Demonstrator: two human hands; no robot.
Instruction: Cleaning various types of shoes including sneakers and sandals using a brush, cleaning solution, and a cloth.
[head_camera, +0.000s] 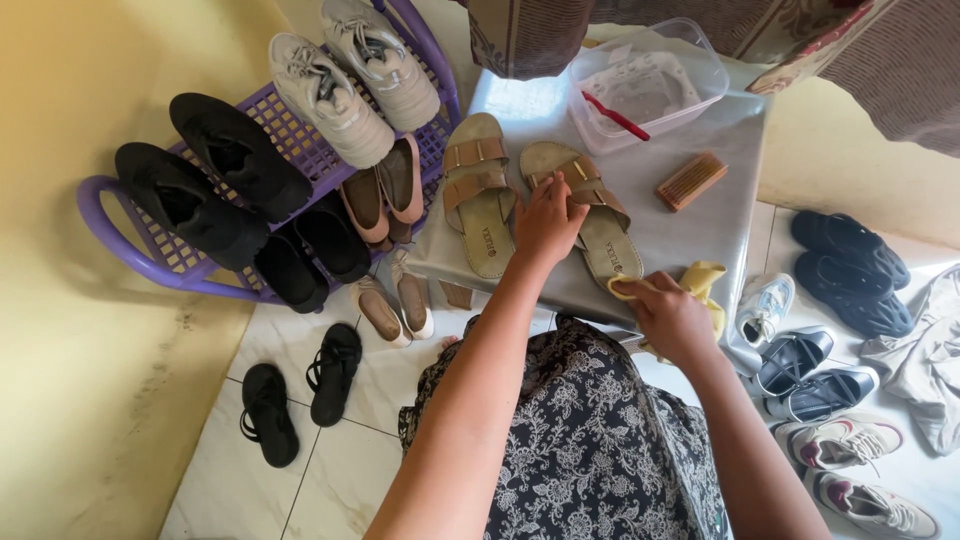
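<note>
We see the left hand (548, 222) resting on the strap of the right-side tan sandal (585, 212), fingers bent down onto it and pressing, not closed around it. This sandal lies flat on the grey table (700, 230), just beside its pair, the left-side tan sandal (477, 190), both with toes pointing away from us. The right hand (672, 318) is closed on a yellow cloth (700, 285), at the near edge of the table, close to the heel of the held sandal.

At the far side of the table stands a clear plastic container (648, 85), rectangular with rounded corners, and inside it lies a red-handled brush (615, 117). Near it, a small wooden brush (691, 180) lies on the table, well apart from the sandals.

To the left, a purple rack (100, 215) carries black shoes (215, 185) and grey sneakers (350, 80). On the white tiled floor (320, 480) right of the table lie dark blue clogs (850, 270)
</note>
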